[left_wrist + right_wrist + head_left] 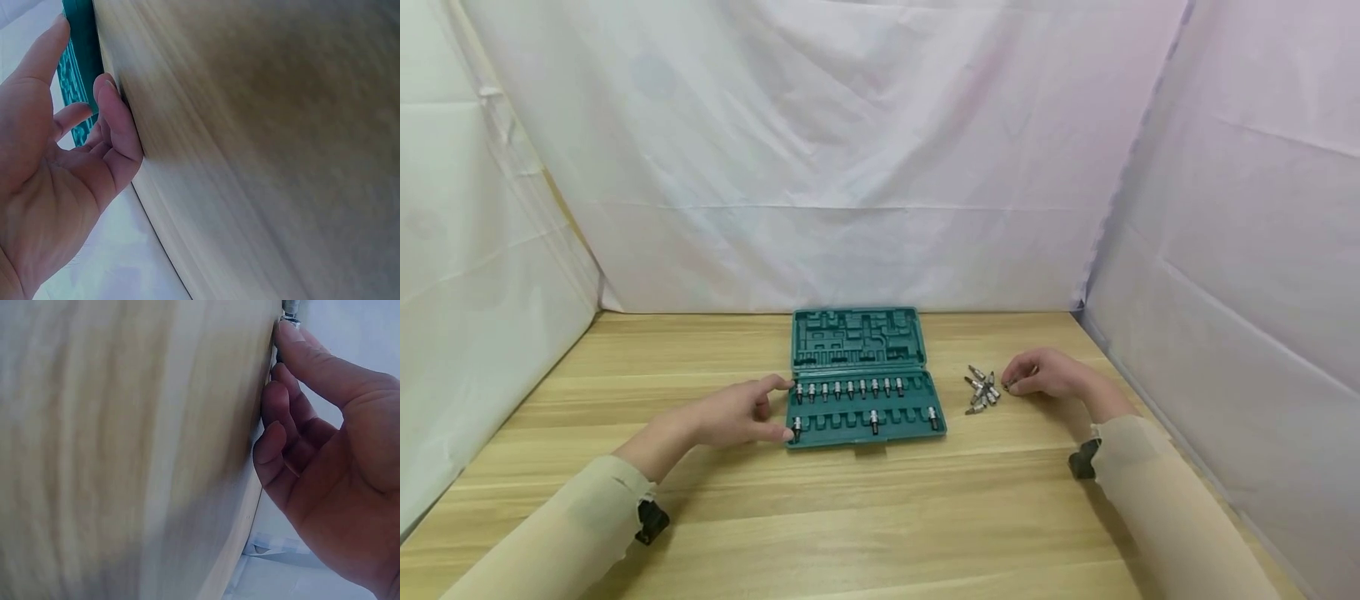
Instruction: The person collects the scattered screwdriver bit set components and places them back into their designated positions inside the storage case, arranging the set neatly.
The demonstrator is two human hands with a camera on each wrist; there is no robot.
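An open green plastic case [865, 436] lies on the table, its moulded lid [857, 333] folded back. My left hand [737, 414] rests at the case's left edge, thumb by the front corner and index finger further back, both stretched out. In the left wrist view, the other fingers [122, 131] curl loosely by the tabletop. A row of silver bit sockets [850, 387] fills most of the back slots; three more sit spaced along the front row. My right hand [1048, 373] pinches a bit socket [289, 320] between thumb and fingertips, mostly hidden by them, beside a loose pile.
The loose pile of bit sockets [977, 392] lies right of the case, between it and my right hand. White cloth [850, 167] hangs behind the wooden table [865, 517] and along both sides. A black wrist device [651, 522] sits at each sleeve's end.
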